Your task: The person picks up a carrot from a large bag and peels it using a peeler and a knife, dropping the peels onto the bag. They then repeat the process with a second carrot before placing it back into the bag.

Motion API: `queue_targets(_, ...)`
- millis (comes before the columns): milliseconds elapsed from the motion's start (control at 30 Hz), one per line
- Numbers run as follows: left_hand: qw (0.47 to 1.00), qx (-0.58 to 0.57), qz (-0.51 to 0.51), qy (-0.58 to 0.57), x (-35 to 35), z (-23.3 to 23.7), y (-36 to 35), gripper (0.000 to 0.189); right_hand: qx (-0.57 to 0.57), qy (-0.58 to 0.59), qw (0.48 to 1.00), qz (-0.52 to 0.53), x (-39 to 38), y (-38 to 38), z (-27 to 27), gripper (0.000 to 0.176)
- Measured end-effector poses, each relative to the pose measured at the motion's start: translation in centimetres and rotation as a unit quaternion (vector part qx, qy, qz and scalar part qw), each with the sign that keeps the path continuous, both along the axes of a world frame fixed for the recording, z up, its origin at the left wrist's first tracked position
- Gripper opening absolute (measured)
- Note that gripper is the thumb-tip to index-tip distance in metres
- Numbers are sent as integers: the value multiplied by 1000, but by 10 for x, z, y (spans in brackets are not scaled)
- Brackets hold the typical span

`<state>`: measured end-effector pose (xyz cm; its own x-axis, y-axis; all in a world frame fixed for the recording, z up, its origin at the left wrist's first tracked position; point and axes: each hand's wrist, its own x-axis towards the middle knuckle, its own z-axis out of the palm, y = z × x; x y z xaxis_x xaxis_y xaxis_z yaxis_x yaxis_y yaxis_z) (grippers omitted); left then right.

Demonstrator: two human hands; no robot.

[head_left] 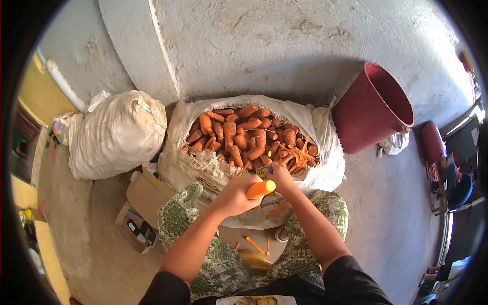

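Note:
My left hand is wrapped around a carrot, whose smooth, bright orange end sticks out toward me. Just beyond it, my right hand is closed on a small yellow-green tool with a bit of blue by the fingers; its working end is hidden. Both hands are close together over the near rim of a white woven sack. Rough, unpeeled carrots fill the open sack. Thin orange peelings lie in a heap on top at the right.
A full white sack leans at the left beside an opened cardboard box. A tilted maroon bucket rests at the right by the wall. Peel scraps lie on the floor between my knees. People sit at the far right.

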<state>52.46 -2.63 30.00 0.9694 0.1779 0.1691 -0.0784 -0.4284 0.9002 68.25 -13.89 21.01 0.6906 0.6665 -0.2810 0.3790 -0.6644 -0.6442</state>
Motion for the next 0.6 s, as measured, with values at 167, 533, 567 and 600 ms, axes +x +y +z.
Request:
queue_targets(167, 996, -67, 34, -52, 5, -17, 5, 20, 37, 44, 987, 147, -30, 11, -39, 31)
queue_targets(533, 962, -235, 81, -116, 13, -29, -9, 28, 333, 430, 836, 75, -97, 20, -3, 28)
queue_targets(567, 962, -235, 78, -116, 13, -27, -9, 28, 357, 409, 837, 72, -93, 19, -2, 27)
queue_targets(600, 973, -168, 87, -133, 13, -22, -7, 27, 393, 382, 835, 42, -93, 16, 11, 22)
